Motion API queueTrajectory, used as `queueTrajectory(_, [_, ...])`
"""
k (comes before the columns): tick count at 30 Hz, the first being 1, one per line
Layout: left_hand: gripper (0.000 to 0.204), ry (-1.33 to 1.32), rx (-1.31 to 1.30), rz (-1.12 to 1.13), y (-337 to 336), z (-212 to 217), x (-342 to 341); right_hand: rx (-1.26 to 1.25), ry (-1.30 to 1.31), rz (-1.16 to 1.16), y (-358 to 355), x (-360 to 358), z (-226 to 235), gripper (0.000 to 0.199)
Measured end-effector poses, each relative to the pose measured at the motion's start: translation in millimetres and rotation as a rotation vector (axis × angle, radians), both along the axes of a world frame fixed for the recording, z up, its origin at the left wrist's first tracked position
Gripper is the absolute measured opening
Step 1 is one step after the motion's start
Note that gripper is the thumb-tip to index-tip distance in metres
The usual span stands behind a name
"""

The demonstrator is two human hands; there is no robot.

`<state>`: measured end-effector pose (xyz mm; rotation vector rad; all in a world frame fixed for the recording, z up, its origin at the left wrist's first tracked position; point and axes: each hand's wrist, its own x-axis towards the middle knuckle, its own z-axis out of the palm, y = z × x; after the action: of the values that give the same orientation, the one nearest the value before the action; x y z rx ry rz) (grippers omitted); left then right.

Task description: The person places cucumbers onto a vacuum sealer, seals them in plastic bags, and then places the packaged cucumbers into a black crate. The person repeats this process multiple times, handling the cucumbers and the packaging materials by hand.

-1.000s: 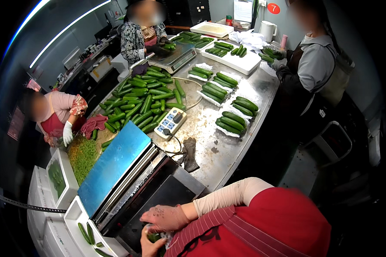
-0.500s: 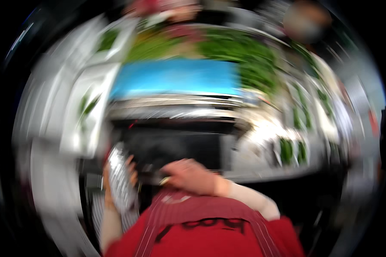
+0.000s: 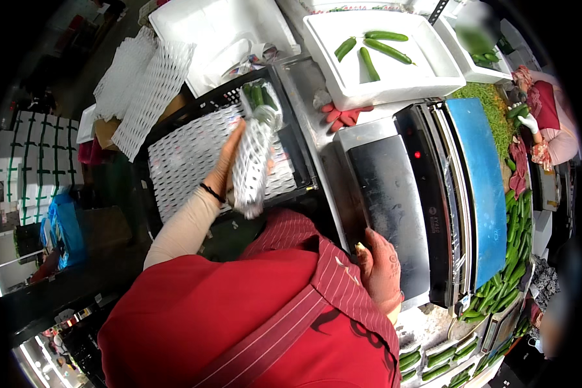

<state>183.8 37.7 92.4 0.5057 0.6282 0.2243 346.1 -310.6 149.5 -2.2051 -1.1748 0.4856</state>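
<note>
My left hand [image 3: 229, 158] grips a film-wrapped tray [image 3: 252, 165], tilted on its edge above a black crate [image 3: 304, 152]. A white foam net sheet [image 3: 187, 149] lines that crate. Just beyond the held pack, a wrapped tray of green cucumbers [image 3: 260, 97] lies at the crate's far end. My right hand [image 3: 380, 268], in a reddish glove, is low beside a wrapping machine [image 3: 389, 194]. Its fingers are loosely bent, thumb apart, with nothing visible in them. The machine has a dark plate, a red light and a blue panel [image 3: 475, 187].
A white foam box [image 3: 385, 97] with several cucumbers stands on the bench, beside a red glove [image 3: 344, 118]. Loose cucumbers [image 3: 507, 265] pile beyond the machine; trays of cucumbers [image 3: 440, 362] lie lower right. A co-worker [image 3: 549, 123] handles cucumbers at the far right. Foam net sheets [image 3: 152, 90] lie upper left.
My view has swung left from the machine to the crate. My left hand has carried the wrapped tray over the crate. My right hand stays near the machine's front edge.
</note>
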Motion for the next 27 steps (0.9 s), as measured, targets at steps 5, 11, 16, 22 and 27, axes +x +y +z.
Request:
queueTrajectory(5, [0.067, 0.300, 0.229, 0.240, 51, -15, -24, -0.027, -0.007, 0.013, 14, 2, 3, 0.040])
queueTrajectory(11, [0.050, 0.228, -0.004, -0.086, 30, -36, 3, -0.062, 0.066, -0.051, 19, 4, 8, 0.038])
queueTrajectory(16, [0.036, 0.381, -0.076, -0.151, 26, -93, 26, -0.073, 0.073, -0.074, 17, 2, 9, 0.037])
queueTrajectory(22, [0.043, 0.475, -0.009, -0.015, 41, -149, 35, -0.050, 0.030, -0.094, 9, 1, 7, 0.036])
queueTrajectory(27, [0.058, 0.477, 0.034, 0.169, 32, -142, 49, -0.046, 0.061, -0.114, 5, 1, 9, 0.037])
